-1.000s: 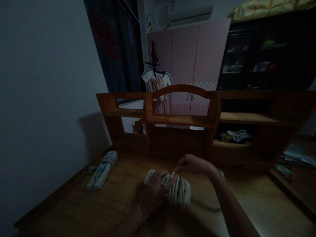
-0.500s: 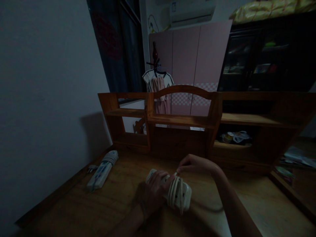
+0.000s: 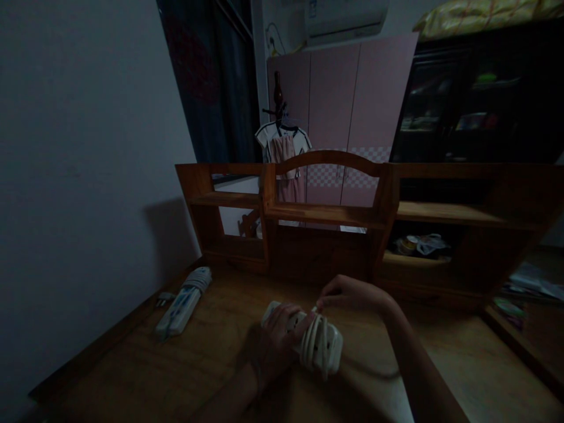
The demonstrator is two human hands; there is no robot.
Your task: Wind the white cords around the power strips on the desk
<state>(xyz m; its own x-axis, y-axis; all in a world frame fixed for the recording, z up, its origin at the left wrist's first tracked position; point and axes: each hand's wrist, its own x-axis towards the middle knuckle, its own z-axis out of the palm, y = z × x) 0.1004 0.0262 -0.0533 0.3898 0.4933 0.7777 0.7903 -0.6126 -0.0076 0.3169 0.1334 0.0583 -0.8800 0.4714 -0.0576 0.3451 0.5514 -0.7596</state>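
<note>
A white power strip (image 3: 334, 348) is held just above the wooden desk, tilted down to the right. Its white cord (image 3: 315, 346) is wound in several loops around the right part. My left hand (image 3: 277, 338) is closed around the strip's left part, thumb lying towards the loops. At the far side of the strip my right hand (image 3: 341, 292) pinches a short piece of the cord between thumb and fingertips. Another power strip (image 3: 180, 308), its cord wrapped round the far end, lies on the desk to the left, with its plug (image 3: 164, 299) beside it.
A wooden shelf unit (image 3: 326, 215) stands along the desk's back edge. A plastic bag (image 3: 429, 244) and small items sit in its right compartment. The wall (image 3: 88, 205) borders the desk on the left. Papers (image 3: 535, 282) lie beyond the desk's right edge.
Almost nothing differs. Both hands keep their hold on the power strip and its cord, and the view has shifted very slightly.
</note>
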